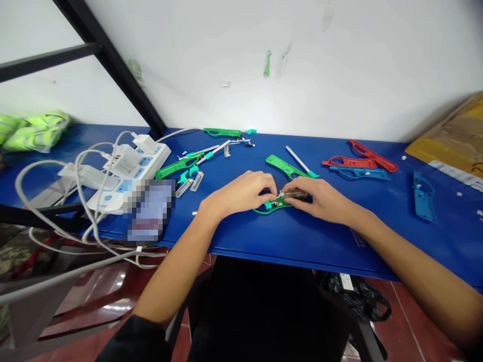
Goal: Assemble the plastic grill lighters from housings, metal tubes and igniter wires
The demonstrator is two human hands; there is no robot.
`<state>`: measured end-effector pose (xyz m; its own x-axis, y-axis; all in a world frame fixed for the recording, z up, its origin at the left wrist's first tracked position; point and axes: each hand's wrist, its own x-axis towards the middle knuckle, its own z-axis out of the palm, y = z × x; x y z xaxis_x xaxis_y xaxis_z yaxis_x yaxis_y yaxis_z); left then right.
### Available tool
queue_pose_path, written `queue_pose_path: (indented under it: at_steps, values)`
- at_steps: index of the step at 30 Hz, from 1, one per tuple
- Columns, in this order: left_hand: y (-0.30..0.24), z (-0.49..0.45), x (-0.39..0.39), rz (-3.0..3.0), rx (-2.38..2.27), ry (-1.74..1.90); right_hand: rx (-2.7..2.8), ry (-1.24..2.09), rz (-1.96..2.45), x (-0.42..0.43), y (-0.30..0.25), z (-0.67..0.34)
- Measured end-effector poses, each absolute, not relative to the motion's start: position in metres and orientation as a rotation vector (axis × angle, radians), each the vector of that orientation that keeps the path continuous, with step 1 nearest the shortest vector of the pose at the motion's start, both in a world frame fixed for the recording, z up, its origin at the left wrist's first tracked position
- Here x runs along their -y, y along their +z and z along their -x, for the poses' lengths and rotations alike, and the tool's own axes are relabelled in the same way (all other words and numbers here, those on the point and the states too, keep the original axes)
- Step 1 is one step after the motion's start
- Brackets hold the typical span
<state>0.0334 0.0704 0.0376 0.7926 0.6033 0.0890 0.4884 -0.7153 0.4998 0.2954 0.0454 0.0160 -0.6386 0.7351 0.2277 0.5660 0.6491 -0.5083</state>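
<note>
On the blue table, a green plastic shell half (pixel 281 203), shaped like a handheld lighter casing, lies under my fingers. Small white parts and a teal piece (pixel 268 205) sit in it. My left hand (pixel 251 190) is bent over its left side, thumb and forefinger pinched at a tiny part I cannot make out. From the right, my right hand (pixel 324 199) grips a clear, dark-looking plastic capsule (pixel 295 194) over the shell, close to the left fingertips. Just behind lie another green shell half (pixel 282 165) and a white rod with a teal end (pixel 299 159).
Red shells (pixel 352 162) and blue shells (pixel 360 173) lie at right, with another blue shell (pixel 423 197) farther over. Green shells, rods and clear capsules (pixel 196 181) are scattered left. A power strip (pixel 149 168), cables and a phone (pixel 151 211) occupy the left side. A cardboard box (pixel 449 136) stands far right.
</note>
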Motion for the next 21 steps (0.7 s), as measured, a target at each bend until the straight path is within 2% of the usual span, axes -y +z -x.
queue_pose_path:
  at_steps: [21]
  values:
    - [0.0364,-0.0351,-0.0722,-2.539,-0.784,0.374,2.466,0.357,0.889,-0.0428,0.0146,-0.2944]
